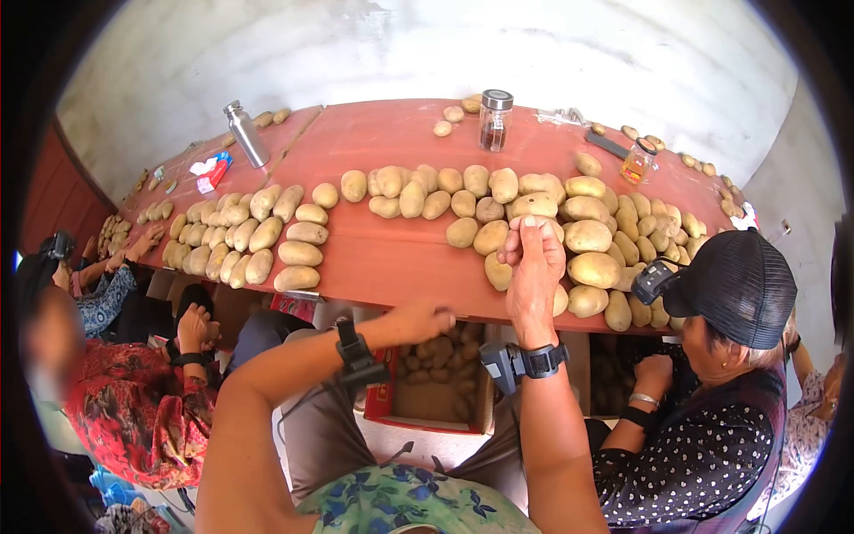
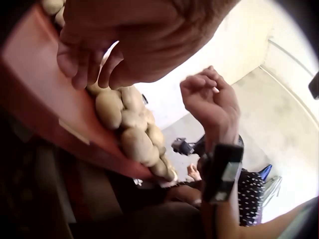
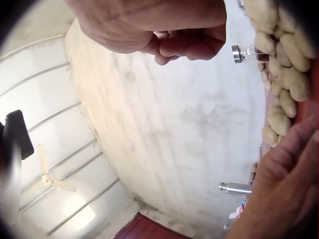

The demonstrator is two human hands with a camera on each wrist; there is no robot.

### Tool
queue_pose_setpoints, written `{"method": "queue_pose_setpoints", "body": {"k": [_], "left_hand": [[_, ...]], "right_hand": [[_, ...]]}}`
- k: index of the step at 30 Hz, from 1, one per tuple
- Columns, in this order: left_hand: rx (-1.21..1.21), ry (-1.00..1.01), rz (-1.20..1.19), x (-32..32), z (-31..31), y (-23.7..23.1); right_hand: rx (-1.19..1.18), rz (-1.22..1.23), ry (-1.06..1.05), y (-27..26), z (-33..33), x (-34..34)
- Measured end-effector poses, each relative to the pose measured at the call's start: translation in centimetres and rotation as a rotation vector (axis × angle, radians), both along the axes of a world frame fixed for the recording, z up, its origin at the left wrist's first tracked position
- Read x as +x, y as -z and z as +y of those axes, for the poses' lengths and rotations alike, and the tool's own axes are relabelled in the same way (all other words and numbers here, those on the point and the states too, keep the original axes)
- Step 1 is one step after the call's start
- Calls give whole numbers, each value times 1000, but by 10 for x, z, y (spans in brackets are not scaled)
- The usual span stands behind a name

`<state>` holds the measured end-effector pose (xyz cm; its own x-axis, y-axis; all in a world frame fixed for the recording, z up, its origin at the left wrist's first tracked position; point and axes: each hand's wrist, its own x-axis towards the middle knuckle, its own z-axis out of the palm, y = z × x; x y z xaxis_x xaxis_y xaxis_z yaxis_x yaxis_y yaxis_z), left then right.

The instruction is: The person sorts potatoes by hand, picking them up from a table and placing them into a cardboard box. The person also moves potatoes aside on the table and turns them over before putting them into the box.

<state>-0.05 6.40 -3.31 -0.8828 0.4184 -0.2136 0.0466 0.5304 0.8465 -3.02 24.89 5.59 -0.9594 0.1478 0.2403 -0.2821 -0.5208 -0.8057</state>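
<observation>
My right hand [image 1: 535,254] is raised in front of the potato pile [image 1: 589,236], overlapping it in the head view. Its fingers are curled in toward the thumb, and no object shows in them in the right wrist view. Lower and to the left, my left hand [image 1: 418,322] is blurred at the table's front edge, above a box of potatoes. In the left wrist view the left fingers [image 2: 82,69] bend loosely downward with nothing between them. Oval, pale-brown potatoes lie close together in rows and heaps on the red table [image 1: 382,258].
Another potato group [image 1: 240,233] lies to the left. Farther back stand a steel bottle [image 1: 246,133], a tissue pack [image 1: 212,172], a glass jar [image 1: 495,120] and a smaller jar [image 1: 638,161]. A box [image 1: 427,409] holds potatoes below the table. People sit close on both sides.
</observation>
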Motion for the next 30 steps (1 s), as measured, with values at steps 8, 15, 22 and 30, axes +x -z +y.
{"method": "queue_pose_setpoints", "body": {"k": [8, 15, 22, 30], "left_hand": [[-465, -404, 705, -111, -36, -41], [-553, -395, 636, -164, -30, -6], [-492, -334, 708, -165, -33, 38], [304, -294, -204, -34, -26, -30]], "right_hand": [[46, -7, -22, 1, 1, 2], [47, -22, -12, -2, 1, 0], [81, 2, 0, 0, 2, -2], [32, 12, -12, 7, 9, -9]]}}
